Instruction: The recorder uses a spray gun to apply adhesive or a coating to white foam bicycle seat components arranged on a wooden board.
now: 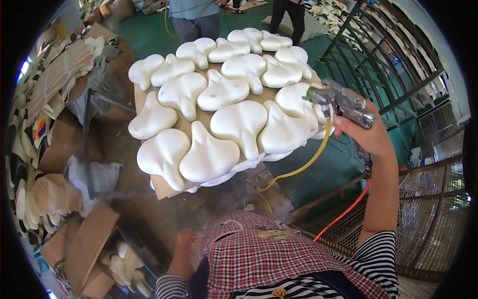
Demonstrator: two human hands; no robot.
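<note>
My right hand [366,133] grips a metal spray gun [343,101] at the right edge of a round brown board [162,185]. The gun's nozzle points left at the white moulded foam pieces [239,122], several of which cover the board. A yellow hose [311,162] and an orange hose [343,212] hang down from the gun. My left hand [185,238] hangs low by my checked apron [259,249], holding nothing, with the fingers loosely curled.
Cardboard boxes [79,244] and more white pieces [124,266] lie on the floor at left. A dark metal rack [383,65] stands at right, wire mesh [433,209] below it. Two people [194,20] stand beyond the board on the green floor.
</note>
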